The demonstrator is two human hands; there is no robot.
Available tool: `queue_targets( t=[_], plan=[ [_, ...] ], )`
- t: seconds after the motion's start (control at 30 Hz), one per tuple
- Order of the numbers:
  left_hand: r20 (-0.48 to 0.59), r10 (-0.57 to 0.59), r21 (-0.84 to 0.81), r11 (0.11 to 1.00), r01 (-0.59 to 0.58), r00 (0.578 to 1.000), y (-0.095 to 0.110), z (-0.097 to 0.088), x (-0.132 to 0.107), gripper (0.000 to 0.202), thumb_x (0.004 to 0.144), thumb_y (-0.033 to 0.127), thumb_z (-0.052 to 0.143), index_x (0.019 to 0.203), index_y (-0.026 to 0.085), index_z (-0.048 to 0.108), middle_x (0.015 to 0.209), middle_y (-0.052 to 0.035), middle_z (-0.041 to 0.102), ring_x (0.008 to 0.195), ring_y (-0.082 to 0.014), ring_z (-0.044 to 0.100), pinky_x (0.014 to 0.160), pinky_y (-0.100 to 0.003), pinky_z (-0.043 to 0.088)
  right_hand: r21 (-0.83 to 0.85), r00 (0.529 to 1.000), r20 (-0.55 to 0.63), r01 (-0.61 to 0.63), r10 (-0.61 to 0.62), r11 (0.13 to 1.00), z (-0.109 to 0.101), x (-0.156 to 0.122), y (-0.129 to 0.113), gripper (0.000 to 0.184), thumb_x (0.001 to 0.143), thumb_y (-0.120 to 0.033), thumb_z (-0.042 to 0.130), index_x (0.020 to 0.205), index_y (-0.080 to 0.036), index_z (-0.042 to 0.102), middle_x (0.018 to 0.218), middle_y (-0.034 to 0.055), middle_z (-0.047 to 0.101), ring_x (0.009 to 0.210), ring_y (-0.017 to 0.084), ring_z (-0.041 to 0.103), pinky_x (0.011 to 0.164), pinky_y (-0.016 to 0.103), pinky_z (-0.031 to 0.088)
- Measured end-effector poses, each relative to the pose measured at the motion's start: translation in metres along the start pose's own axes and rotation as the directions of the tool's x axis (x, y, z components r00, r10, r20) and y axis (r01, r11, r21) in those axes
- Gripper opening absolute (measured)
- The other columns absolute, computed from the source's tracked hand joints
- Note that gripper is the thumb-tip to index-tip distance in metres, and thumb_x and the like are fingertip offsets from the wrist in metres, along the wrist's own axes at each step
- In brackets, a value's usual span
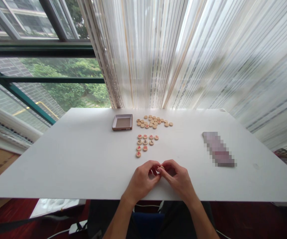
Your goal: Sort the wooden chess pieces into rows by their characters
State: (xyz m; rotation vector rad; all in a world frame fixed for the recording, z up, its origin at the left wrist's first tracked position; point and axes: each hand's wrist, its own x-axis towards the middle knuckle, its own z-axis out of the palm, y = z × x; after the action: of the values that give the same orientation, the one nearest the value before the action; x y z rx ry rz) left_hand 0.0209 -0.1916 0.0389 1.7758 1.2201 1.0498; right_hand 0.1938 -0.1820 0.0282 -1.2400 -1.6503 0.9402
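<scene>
My left hand (pixel 143 179) and my right hand (pixel 177 179) meet near the front edge of the white table (pixel 83 159), fingers curled. Between their fingertips they pinch one small round wooden game piece (pixel 160 168). Just beyond the hands, several wooden discs with red or dark characters (pixel 145 143) lie face up in short rows. Farther back, a loose heap of plain-looking wooden discs (pixel 154 121) sits beside a shallow brown box (pixel 122 122).
A blurred-out flat object (pixel 218 149) lies on the right side of the table. Striped sheer curtains (pixel 195 56) hang behind the table, with a window (pixel 39 66) at the left. Cables and a power strip (pixel 75 227) lie on the floor under the front edge.
</scene>
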Motion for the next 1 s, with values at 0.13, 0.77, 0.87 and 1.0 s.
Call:
queue_targets(
  t=[0.13,0.77,0.87,1.0],
  plan=[
    [0.015,-0.007,0.001,1.000,0.007,1.000,0.0023,-0.0008,-0.0002,0.015,0.087,0.021,0.063,0.101,0.021,0.067,0.089,-0.0011,0.070,0.076,-0.0139,0.063,0.074,-0.025,0.052,-0.012,1.000,0.000,-0.009,0.009,1.000,-0.0001,-0.0002,-0.0013,0.021,0.090,-0.042,0.065,0.087,-0.021,0.066,0.077,0.0027,0.073,0.068,0.017,0.069,0.065,0.027,0.055],
    [0.017,-0.006,0.039,0.999,0.005,1.000,0.0013,-0.0006,-0.0010,0.014,0.086,0.024,0.065,0.100,0.022,0.064,0.084,0.0006,0.067,0.074,-0.0133,0.062,0.072,-0.024,0.051,-0.004,1.000,0.028,0.002,-0.002,1.000,-0.0010,-0.0001,-0.0031,0.019,0.096,-0.037,0.058,0.089,-0.022,0.066,0.080,0.0018,0.073,0.071,0.017,0.069,0.067,0.026,0.053],
    [0.029,-0.011,0.037,0.999,0.010,1.000,0.0015,-0.0011,-0.0007,0.015,0.087,0.024,0.065,0.102,0.022,0.063,0.086,0.0007,0.067,0.075,-0.0133,0.062,0.073,-0.024,0.051,-0.015,1.000,0.025,0.009,-0.009,1.000,-0.0009,0.0000,-0.0030,0.018,0.096,-0.036,0.057,0.090,-0.022,0.066,0.080,0.0017,0.073,0.070,0.017,0.068,0.066,0.026,0.053],
    [0.041,-0.016,0.029,0.999,0.015,0.999,0.0008,-0.0017,-0.0004,0.016,0.088,0.024,0.064,0.105,0.023,0.063,0.090,0.0009,0.067,0.077,-0.0129,0.063,0.074,-0.024,0.051,-0.034,1.000,0.010,0.015,-0.015,0.999,-0.0009,0.0000,-0.0025,0.018,0.097,-0.036,0.056,0.091,-0.022,0.066,0.081,0.0016,0.073,0.069,0.017,0.067,0.066,0.026,0.053]
  ],
)
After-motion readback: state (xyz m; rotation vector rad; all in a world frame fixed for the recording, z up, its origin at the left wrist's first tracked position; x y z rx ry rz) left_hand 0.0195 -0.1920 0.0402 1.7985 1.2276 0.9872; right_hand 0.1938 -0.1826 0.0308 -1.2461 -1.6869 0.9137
